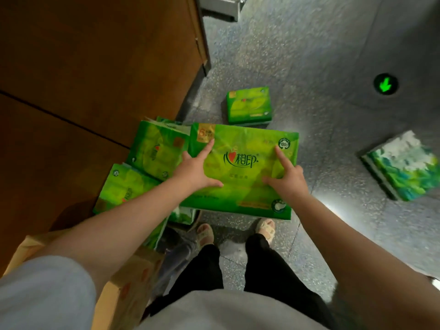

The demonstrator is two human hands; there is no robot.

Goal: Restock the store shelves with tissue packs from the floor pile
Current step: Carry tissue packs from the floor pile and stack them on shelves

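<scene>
The floor (pixel 321 55) is grey speckled stone with a dull shine, and thin dark joint lines run across it. At about 2 o'clock a round green arrow light (pixel 386 83) is set into the floor. A brown wooden cabinet (pixel 95 55) fills the side from 9 to 11 o'clock, and its lower edge meets the floor near 12 o'clock.

In the centre the person holds a large green tissue pack (pixel 240 172) flat, with the printed face up. The left hand (pixel 195 171) grips its left part: the forefinger and thumb lie spread on the top face, and the other fingers go under the edge. The right hand (pixel 287 176) holds the right part in the same way, with the forefinger pointing toward 12 o'clock. Whether the pack is lifted or rests on something, one cannot tell.

At 9 o'clock from this pack, more green packs (pixel 142 172) lie in a pile against the cabinet. One small green pack (pixel 248 104) lies alone on the floor at 12 o'clock. A blue-green pack (pixel 404 165) lies apart at 3 o'clock. A cardboard box (pixel 128 289) stands at 7 o'clock. Below, the feet in light sandals (pixel 265 228) and black trousers are seen.
</scene>
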